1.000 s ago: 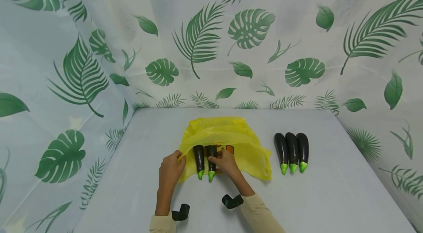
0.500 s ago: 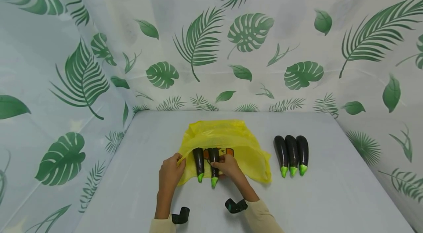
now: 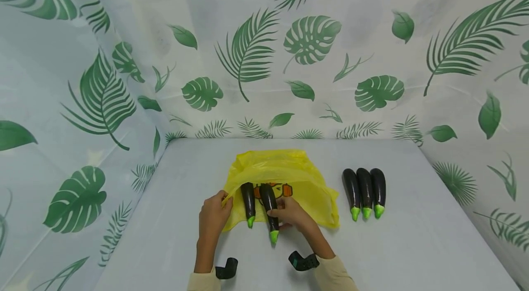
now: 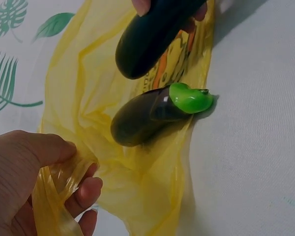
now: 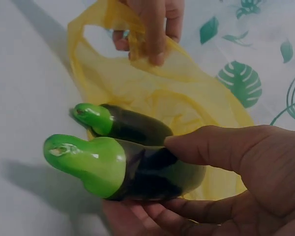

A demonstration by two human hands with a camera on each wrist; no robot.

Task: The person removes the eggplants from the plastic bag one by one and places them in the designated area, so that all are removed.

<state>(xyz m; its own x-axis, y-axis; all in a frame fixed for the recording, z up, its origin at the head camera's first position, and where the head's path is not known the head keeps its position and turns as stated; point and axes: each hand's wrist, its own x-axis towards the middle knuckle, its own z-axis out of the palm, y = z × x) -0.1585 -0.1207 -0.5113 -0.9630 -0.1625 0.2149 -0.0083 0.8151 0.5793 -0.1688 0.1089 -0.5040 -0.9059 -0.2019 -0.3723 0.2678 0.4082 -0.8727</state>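
A yellow plastic bag (image 3: pixel 318 194) lies on the table with its mouth facing the person. The left hand (image 3: pixel 216 212) pinches the bag's left edge between thumb and fingers and keeps it raised. In the right hand (image 3: pixel 291 213) is a dark eggplant (image 3: pixel 269 204) with a green stem end, gripped between thumb and fingers and lifted off the bag in the right wrist view. Another eggplant (image 4: pixel 147 115) rests on the bag's lower layer, left of the held one, its green end at the opening.
Three more eggplants (image 3: pixel 364 194) lie side by side on the white table (image 3: pixel 413 245), right of the bag. Leaf-patterned cloth (image 3: pixel 314 98) rises behind the table and along its sides. Each wrist carries a black camera mount (image 3: pixel 303 261).
The right hand has drawn its eggplant toward the person and to the right, away from the other eggplant. The left hand stays on the bag's edge.
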